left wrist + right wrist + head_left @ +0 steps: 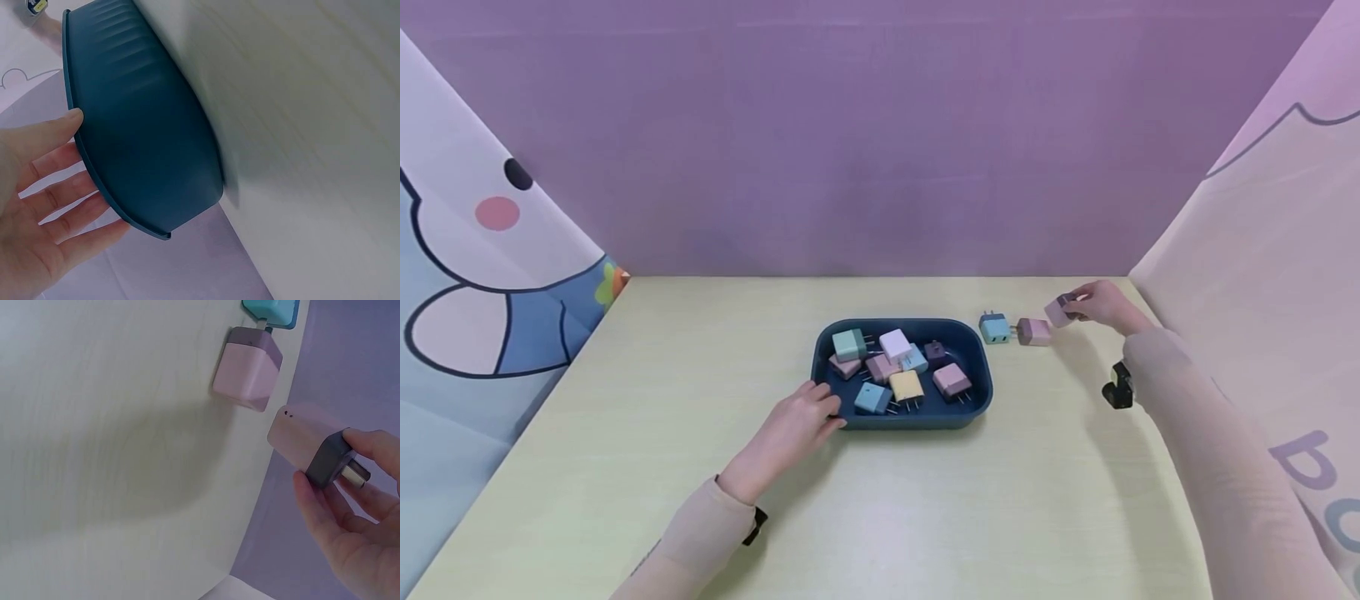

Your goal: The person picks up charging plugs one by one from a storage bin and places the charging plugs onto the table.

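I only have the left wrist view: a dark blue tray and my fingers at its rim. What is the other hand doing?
Observer: The right hand pinches a pink plug adapter above the table, right of the tray.
Operator: Anything already set out there?
Observer: A blue adapter and a pink adapter lie in a row beside the tray.
Operator: What's inside the tray?
Observer: Several pastel adapters, including a yellow one.

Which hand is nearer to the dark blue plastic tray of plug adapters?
Left. The left hand touches the near-left rim of the dark blue plastic tray. The right hand is off to the tray's right, holding a pink plug adapter above the table.
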`<action>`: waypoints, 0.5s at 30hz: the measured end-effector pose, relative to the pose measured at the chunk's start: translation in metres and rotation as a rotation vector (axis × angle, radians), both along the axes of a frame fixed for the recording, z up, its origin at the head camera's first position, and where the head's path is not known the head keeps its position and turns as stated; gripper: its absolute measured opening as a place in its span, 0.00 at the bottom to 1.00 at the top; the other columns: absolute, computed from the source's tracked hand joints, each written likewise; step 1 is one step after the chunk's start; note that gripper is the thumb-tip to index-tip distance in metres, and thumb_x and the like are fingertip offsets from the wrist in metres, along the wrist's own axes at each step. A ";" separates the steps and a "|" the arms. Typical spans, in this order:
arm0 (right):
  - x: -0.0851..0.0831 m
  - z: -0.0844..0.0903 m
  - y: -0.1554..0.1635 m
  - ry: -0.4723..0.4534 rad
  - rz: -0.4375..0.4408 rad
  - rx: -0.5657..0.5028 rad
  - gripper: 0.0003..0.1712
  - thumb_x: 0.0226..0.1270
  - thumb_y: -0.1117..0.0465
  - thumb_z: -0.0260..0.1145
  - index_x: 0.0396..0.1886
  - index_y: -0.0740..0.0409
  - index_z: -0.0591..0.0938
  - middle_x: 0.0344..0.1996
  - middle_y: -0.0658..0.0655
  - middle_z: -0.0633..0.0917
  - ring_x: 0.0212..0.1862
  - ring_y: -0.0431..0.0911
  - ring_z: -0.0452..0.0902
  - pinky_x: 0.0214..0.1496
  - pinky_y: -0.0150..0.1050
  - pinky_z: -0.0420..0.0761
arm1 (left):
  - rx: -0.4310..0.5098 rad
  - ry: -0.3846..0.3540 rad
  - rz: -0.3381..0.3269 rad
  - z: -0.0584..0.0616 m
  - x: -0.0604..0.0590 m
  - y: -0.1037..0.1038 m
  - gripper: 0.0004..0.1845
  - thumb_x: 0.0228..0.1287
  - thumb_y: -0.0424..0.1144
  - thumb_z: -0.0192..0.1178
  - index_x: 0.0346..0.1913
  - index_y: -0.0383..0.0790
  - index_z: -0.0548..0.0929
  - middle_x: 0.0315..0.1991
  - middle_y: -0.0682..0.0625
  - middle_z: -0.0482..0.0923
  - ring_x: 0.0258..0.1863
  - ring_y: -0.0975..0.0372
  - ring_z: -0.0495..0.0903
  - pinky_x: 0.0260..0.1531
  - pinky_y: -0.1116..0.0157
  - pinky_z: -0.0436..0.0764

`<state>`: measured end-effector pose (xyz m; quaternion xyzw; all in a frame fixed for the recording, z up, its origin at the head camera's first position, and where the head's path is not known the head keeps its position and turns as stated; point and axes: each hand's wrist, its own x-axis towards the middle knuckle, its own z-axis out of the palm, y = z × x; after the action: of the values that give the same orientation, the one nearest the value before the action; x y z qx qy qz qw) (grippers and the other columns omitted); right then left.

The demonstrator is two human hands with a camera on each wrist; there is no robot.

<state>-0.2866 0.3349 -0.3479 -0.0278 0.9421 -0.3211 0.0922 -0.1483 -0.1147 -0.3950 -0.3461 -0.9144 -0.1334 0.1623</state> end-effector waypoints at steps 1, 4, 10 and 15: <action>0.001 -0.001 0.001 -0.001 -0.006 -0.002 0.23 0.60 0.67 0.55 0.49 0.85 0.66 0.43 0.79 0.73 0.32 0.50 0.80 0.36 0.37 0.78 | 0.002 0.003 -0.002 0.000 0.000 0.000 0.07 0.46 0.37 0.67 0.25 0.39 0.79 0.23 0.52 0.69 0.23 0.63 0.63 0.23 0.69 0.69; 0.002 -0.005 0.004 -0.006 -0.008 -0.019 0.24 0.60 0.68 0.55 0.49 0.86 0.66 0.42 0.79 0.74 0.30 0.46 0.80 0.37 0.38 0.78 | 0.003 0.006 -0.002 -0.001 0.000 -0.001 0.08 0.46 0.37 0.67 0.25 0.39 0.79 0.23 0.52 0.69 0.23 0.63 0.63 0.23 0.69 0.69; 0.003 -0.012 0.005 -0.013 -0.017 -0.035 0.24 0.60 0.69 0.55 0.49 0.86 0.65 0.41 0.78 0.75 0.29 0.40 0.78 0.41 0.43 0.77 | -0.003 -0.008 0.007 0.000 0.001 -0.002 0.07 0.47 0.37 0.67 0.26 0.39 0.79 0.23 0.52 0.69 0.24 0.63 0.63 0.23 0.70 0.69; 0.003 -0.017 0.006 -0.005 -0.030 -0.033 0.23 0.59 0.69 0.56 0.48 0.86 0.67 0.35 0.74 0.79 0.27 0.41 0.79 0.38 0.41 0.78 | -0.007 -0.014 0.013 0.000 0.001 -0.002 0.07 0.48 0.37 0.66 0.26 0.39 0.79 0.23 0.52 0.69 0.24 0.63 0.63 0.23 0.70 0.69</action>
<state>-0.2833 0.3412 -0.3649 -0.0143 0.9368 -0.3380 0.0891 -0.1468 -0.1167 -0.3952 -0.3399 -0.9181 -0.1318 0.1555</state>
